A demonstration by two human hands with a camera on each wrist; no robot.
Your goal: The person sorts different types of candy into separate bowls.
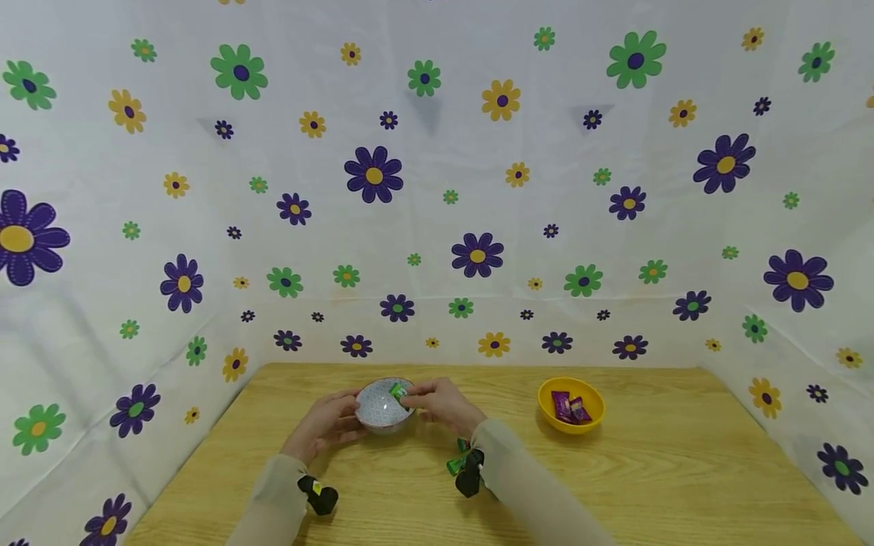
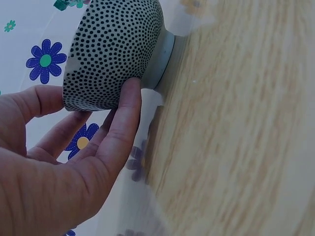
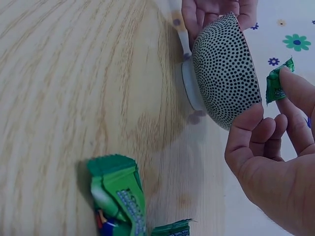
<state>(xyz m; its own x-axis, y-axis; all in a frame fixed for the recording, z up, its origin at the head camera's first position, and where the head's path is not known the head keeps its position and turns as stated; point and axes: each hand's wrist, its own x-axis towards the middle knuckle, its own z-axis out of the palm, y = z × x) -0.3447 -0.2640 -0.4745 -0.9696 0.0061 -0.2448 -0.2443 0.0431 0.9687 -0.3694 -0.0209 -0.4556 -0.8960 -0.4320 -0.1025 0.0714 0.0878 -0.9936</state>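
Note:
A small bowl (image 1: 379,410), pale inside and covered with black dots on the outside (image 2: 113,54), stands upright on the table. My left hand (image 1: 329,425) holds it at the left, with a finger at the rim and others against the lower side. My right hand (image 1: 447,406) pinches a green wrapped candy (image 3: 274,87) between thumb and finger, just over the bowl's right rim. Other fingers of that hand touch the dotted outside near the rim. Two more green candies (image 3: 120,196) lie on the table below the right wrist, partly hidden by it in the head view.
To the right stands a yellow bowl (image 1: 572,428) with purple wrapped candies (image 1: 561,406) in it. The wooden table (image 1: 396,500) ends against a white curtain (image 1: 437,152) printed with flowers, at the back and both sides. Each wrist carries a black device (image 1: 322,498).

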